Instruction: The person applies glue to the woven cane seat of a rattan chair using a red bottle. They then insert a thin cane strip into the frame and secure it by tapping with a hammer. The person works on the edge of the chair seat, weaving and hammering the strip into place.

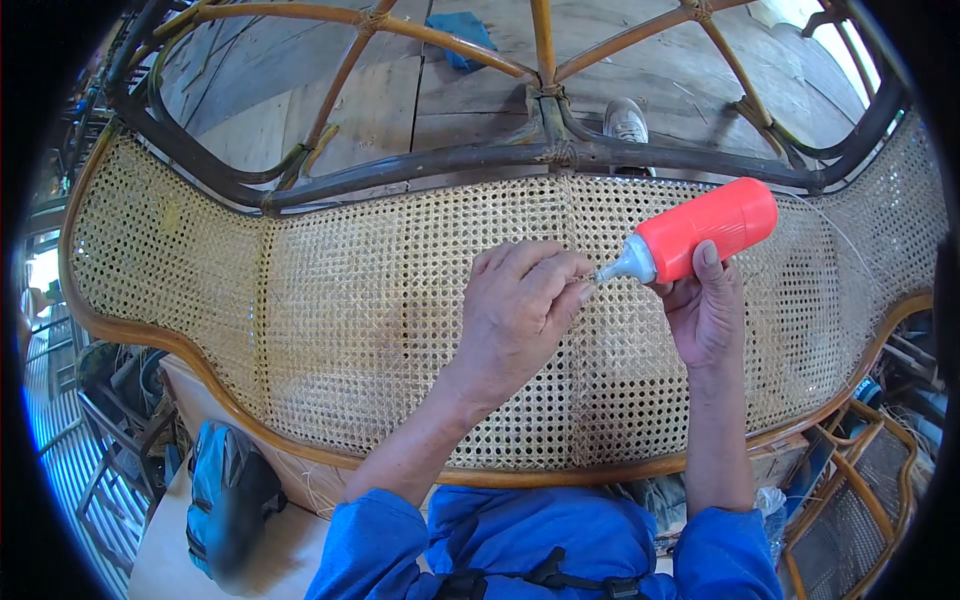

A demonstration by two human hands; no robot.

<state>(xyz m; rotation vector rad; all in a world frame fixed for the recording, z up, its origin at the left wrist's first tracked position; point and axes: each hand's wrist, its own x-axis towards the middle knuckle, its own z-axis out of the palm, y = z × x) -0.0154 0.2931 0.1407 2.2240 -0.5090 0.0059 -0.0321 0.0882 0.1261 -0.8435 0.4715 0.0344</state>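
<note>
Two hands, one orange bottle (705, 232), one cane panel (350, 310).

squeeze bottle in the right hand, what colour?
Orange-red squeeze bottle with a pale grey nozzle; clearest in the head view.

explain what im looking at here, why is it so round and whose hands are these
There is one picture, from a wide fisheye camera worn on a person's head and looking down, so straight edges bend. The forearms in blue sleeves are the wearer's own. In front lies a woven cane panel in a curved rattan frame, part of a piece of furniture. The right hand grips an orange-red plastic squeeze bottle with a grey nozzle, its tip aimed at the weave. The left hand rests on the cane, fingertips pinched beside the nozzle tip. A white shoe shows beyond, on a wooden floor.
</note>
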